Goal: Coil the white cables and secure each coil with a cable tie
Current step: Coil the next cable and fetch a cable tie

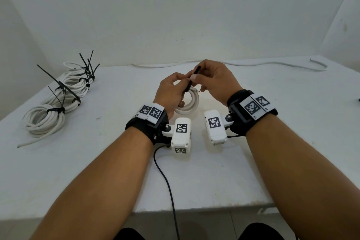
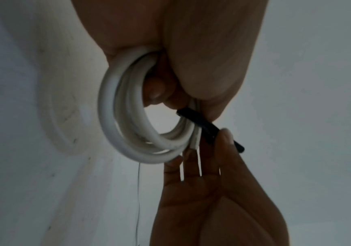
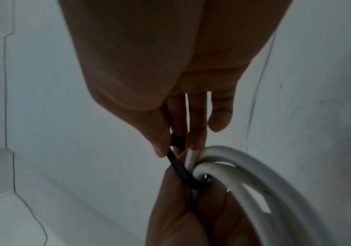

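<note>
A small white cable coil (image 1: pixel 190 104) hangs above the table's middle, gripped by my left hand (image 1: pixel 171 91). The left wrist view shows the coil (image 2: pixel 115 119) hooked over the curled fingers. A black cable tie (image 1: pixel 192 78) crosses the coil's top. My right hand (image 1: pixel 212 80) pinches the tie between thumb and forefinger. In the right wrist view the tie (image 3: pixel 178 164) runs from that pinch down around the coil (image 3: pixel 244 169). In the left wrist view the tie (image 2: pixel 208 129) passes by the cable's cut end.
Several tied white coils (image 1: pixel 58 101) with black tie tails lie along the table's left side. One loose white cable (image 1: pixel 253 63) stretches along the far edge by the wall. A black cord (image 1: pixel 167 183) runs off the near edge.
</note>
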The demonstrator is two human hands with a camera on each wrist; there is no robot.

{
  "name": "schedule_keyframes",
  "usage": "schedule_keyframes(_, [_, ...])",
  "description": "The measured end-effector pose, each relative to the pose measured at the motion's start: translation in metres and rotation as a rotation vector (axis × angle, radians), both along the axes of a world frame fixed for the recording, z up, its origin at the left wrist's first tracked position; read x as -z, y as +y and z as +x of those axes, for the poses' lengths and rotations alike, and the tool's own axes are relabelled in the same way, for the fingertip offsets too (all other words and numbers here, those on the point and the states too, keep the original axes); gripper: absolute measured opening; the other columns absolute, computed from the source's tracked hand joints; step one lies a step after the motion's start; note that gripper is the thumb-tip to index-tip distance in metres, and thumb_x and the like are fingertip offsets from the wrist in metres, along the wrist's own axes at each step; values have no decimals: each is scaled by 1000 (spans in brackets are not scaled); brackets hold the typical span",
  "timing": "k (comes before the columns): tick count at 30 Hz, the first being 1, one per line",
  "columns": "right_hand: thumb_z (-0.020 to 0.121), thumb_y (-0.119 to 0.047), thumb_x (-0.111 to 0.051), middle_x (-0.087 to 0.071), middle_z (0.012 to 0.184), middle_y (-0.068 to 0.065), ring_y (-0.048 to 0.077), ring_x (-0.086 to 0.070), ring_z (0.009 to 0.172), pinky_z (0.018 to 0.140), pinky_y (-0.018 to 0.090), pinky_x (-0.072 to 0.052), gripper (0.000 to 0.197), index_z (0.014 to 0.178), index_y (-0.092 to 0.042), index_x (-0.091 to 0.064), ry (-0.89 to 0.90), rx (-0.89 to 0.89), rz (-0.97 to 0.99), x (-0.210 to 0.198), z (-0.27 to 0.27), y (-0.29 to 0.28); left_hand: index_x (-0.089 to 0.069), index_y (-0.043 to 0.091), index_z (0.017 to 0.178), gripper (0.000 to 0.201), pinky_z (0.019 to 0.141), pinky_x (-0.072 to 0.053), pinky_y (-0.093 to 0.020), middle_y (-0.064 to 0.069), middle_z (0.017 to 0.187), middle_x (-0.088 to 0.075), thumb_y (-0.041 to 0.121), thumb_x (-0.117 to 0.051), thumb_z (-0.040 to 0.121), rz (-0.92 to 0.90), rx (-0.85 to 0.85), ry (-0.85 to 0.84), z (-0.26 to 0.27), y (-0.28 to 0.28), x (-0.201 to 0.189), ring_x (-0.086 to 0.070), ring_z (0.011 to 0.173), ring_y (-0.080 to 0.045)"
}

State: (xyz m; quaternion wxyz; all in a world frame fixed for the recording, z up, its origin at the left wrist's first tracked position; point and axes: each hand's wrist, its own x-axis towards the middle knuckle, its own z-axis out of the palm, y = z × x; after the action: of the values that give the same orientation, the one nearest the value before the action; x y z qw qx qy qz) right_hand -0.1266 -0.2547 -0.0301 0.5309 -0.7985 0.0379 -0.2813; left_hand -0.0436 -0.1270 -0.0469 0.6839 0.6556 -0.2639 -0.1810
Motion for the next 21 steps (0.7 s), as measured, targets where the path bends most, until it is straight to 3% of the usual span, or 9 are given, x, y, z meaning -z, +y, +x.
schedule_keyframes(3, [91, -15, -64, -74, 96, 7, 15, -65, 79, 64, 30, -50, 5, 87, -12, -64, 18, 13, 131, 1, 1, 5, -58, 20, 70, 23, 41, -31, -21, 3, 58, -47, 22, -61, 93, 26, -15, -28, 4, 1, 2, -30, 48, -13])
schedule_keyframes(6, [95, -18, -61, -69, 89, 1, 10, -61, 74, 62, 27, -47, 14, 84, -14, -69, 5, 144, 225, 1, 4, 8, -59, 20, 64, 25, 43, -31, -22, -3, 62, -48, 19, -62, 89, 5, -130, 10, 7, 1, 3, -31, 49, -15])
schedule_keyframes(9, [97, -15, -59, -69, 84, 6, 13, -57, 62, 53, 22, -44, 14, 87, -8, -68, 33, 20, 480, -2, 4, 11, -56, 18, 66, 23, 43, -32, -22, 6, 51, -50, 15, -61, 88, -8, -235, 47, 10, 4, 3, -32, 46, -14])
schedule_keyframes(11, [95, -12, -63, -68, 78, 8, 13, -55, 56, 48, 21, -42, 4, 95, -8, -62, 95, -50, 596, -3, 2, 12, -55, 17, 65, 23, 43, -33, -22, 7, 49, -48, 15, -62, 87, 5, -256, 31, 11, 6, 3, -32, 44, -14])
schedule_keyframes(12, [93, -10, -65, -68, 76, 9, 13, -54, 54, 46, 21, -42, 9, 99, -9, -57, 138, -75, 629, -2, 2, 11, -55, 17, 65, 23, 43, -33, -21, 5, 52, -48, 15, -62, 86, 15, -262, 13, 10, 6, 4, -33, 44, -14])
schedule_keyframes(14, [92, -10, -67, -65, 76, 9, 11, -50, 52, 44, 20, -41, 12, 95, -11, -56, 224, -138, 639, -1, 2, 10, -56, 17, 65, 21, 43, -34, -21, 3, 57, -52, 15, -63, 85, 38, -254, -35, 8, 5, 4, -35, 42, -12])
schedule_keyframes(17, [91, -13, -67, -62, 80, 7, 8, -43, 51, 43, 18, -39, 7, 85, -11, -65, 289, -180, 599, 1, -1, 5, -58, 15, 70, 15, 44, -34, -21, 9, 51, -57, 13, -61, 84, 56, -200, -90, 2, 5, 2, -38, 38, -7])
schedule_keyframes(21, [91, -8, -66, -65, 77, 6, 7, -43, 51, 44, 18, -38, 9, 99, -9, -64, 260, -158, 666, 2, -3, 2, -58, 14, 74, 13, 45, -34, -22, 14, 44, -55, 12, -60, 87, 62, -188, -112, 0, 6, 0, -38, 37, -5])
